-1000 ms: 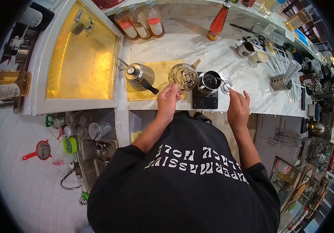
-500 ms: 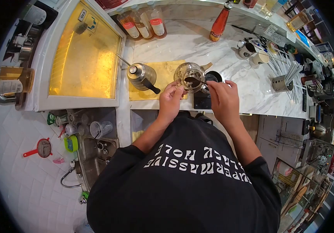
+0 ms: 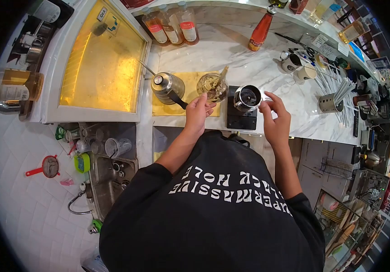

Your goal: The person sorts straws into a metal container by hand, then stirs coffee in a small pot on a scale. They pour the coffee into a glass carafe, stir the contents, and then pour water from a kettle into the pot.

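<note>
My left hand is closed at the near side of a round glass teapot, which holds wet, leafy-looking bits. Its short spout points away from me. To the right, a shiny metal cup with dark contents stands on a black scale. Beside that cup's right rim is my right hand, thumb and fingers apart; whether the fingertips touch the rim is hard to tell. The dark spoon seen earlier cannot be made out now.
A steel gooseneck kettle stands on a yellow cloth at left. Several bottles and a red bottle line the back. Cups and a straw holder are at right. A sink lies lower left.
My right hand has moved right, from the spoon over the teapot to beside the metal cup. The teapot has turned, its spout swinging from the right to the far side.
</note>
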`<state>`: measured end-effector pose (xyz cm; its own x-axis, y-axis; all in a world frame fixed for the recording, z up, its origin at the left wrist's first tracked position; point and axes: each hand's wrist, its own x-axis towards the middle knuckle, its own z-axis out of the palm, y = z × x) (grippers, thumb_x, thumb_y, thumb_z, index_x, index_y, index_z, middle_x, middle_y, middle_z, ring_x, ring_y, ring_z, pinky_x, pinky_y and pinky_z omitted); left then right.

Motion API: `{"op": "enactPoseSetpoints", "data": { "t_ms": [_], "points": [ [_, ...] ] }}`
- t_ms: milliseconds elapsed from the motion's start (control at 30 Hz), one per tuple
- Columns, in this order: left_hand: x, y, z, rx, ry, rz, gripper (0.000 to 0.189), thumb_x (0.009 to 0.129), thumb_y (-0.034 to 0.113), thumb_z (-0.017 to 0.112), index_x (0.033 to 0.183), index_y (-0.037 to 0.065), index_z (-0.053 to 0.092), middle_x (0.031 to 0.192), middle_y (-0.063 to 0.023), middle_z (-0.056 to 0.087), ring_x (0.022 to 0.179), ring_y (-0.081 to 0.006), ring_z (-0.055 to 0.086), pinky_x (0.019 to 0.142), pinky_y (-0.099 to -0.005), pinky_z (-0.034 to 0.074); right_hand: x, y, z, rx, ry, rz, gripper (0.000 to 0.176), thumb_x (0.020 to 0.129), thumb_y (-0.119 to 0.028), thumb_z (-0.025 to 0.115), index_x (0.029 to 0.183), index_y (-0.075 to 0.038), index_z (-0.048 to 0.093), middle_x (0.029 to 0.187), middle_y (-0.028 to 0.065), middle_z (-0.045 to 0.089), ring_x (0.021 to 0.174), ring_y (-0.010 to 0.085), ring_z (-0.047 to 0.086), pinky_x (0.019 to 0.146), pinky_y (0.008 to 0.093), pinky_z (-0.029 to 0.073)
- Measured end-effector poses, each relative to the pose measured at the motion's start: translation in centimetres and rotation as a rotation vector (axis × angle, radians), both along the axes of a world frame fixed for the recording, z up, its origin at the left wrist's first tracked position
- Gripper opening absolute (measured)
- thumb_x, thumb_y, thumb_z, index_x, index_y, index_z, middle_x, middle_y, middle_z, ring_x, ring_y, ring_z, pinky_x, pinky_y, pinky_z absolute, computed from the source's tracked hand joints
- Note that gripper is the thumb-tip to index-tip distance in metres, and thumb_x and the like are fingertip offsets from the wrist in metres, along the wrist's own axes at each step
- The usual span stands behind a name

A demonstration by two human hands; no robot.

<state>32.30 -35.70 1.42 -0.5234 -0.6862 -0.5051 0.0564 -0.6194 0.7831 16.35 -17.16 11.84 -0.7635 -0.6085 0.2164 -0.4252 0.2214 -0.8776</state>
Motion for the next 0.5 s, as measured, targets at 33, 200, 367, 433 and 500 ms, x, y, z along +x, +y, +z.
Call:
{"op": "enactPoseSetpoints", "data": {
  "t_ms": [33, 200, 367, 433, 500],
  "points": [
    [-0.3, -0.3, -0.7, 0.029, 0.001, 0.017, 0.032, 0.106, 0.038, 0.065, 0.091, 0.009, 0.062, 0.091, -0.0012, 0.065, 0.092, -0.0173, 0.072, 0.071, -0.0286, 0.05, -0.2, 0.8, -0.6, -0.02, -0.057, -0.031, 0.032, 0.098, -0.01, 0.069, 0.13, -0.003, 0.067, 0.081, 0.0089, 0.071, 0.08, 0.0166, 0.07, 0.078, 0.033, 0.053],
    [-2.3, -1.2, -3.5, 0.027, -0.078, 0.088, 0.037, 0.105, 0.042, 0.065, 0.086, 0.011, 0.057, 0.092, -0.0019, 0.065, 0.089, -0.0181, 0.072, 0.066, -0.0285, 0.047, -1.4, 4.2, -1.8, -0.049, -0.29, -0.211, 0.055, 0.104, -0.015, 0.064, 0.154, -0.004, 0.041, 0.115, 0.0134, 0.07, 0.09, 0.0169, 0.071, 0.08, 0.0291, 0.052],
    [-4.0, -1.6, -4.3, -0.063, -0.166, 0.133, 0.04, 0.105, 0.046, 0.064, 0.09, 0.009, 0.061, 0.091, -0.0023, 0.066, 0.086, -0.0176, 0.072, 0.062, -0.0284, 0.045, -2.6, 6.7, -3.5, -0.113, -0.337, -0.286, 0.053, 0.106, -0.014, 0.06, 0.153, -0.001, 0.039, 0.112, 0.014, 0.071, 0.089, 0.0164, 0.071, 0.087, 0.0287, 0.051],
    [-4.3, -2.1, -5.4, -0.109, -0.197, 0.15, 0.041, 0.105, 0.046, 0.063, 0.091, 0.008, 0.062, 0.09, -0.0021, 0.067, 0.085, -0.0173, 0.072, 0.061, -0.0284, 0.045, -2.9, 7.2, -4.5, -0.124, -0.361, -0.299, 0.053, 0.106, -0.014, 0.06, 0.153, -0.001, 0.039, 0.113, 0.0142, 0.071, 0.089, 0.0165, 0.071, 0.087, 0.0287, 0.051],
    [-4.0, -2.4, -6.5, -0.114, -0.252, 0.105, 0.039, 0.105, 0.047, 0.062, 0.096, 0.01, 0.059, 0.097, -0.0027, 0.067, 0.093, -0.0198, 0.072, 0.064, -0.0306, 0.045, -3.1, 7.4, -5.4, -0.116, -0.396, -0.31, 0.055, 0.105, -0.014, 0.062, 0.153, -0.001, 0.04, 0.112, 0.013, 0.07, 0.09, 0.0165, 0.071, 0.083, 0.0284, 0.051]
  ]
}}
